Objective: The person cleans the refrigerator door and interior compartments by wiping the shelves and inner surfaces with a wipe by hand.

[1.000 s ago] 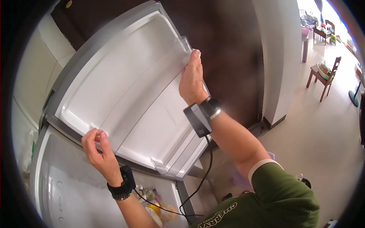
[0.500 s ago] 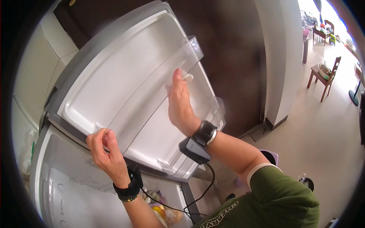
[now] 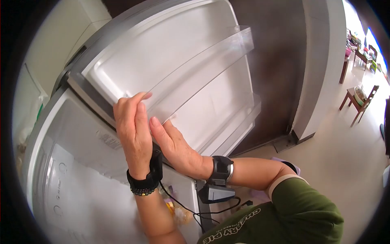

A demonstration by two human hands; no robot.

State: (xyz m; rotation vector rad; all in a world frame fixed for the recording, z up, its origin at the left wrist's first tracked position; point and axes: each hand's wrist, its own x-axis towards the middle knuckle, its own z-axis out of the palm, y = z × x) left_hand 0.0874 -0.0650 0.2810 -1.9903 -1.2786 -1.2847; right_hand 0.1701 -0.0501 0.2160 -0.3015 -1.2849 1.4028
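Note:
A fridge door stands open, its white inner side [image 3: 162,40] fitted with a clear upper shelf [image 3: 203,67] and a clear lower shelf [image 3: 239,126]. My left hand [image 3: 134,132] is at the left end of the upper shelf, its fingers curled over that end. Close beside it, my right hand [image 3: 178,148] has its thumb raised and its fingertips inside the same shelf, partly hidden by its front wall. Only a trace of a small white cloth shows at these fingertips. Both wrists wear black straps with cabled devices.
The fridge compartment [image 3: 85,183] lies below the door, with bagged food [image 3: 183,215] at its right. A dark door [image 3: 276,73] and a pale wall edge [image 3: 321,69] rise behind. On the floor at right stands a wooden chair [image 3: 361,103] with a bowl.
My right hand has moved down and left from the shelf's far right end to beside my left hand. The view has shifted, so the fridge door appears further right.

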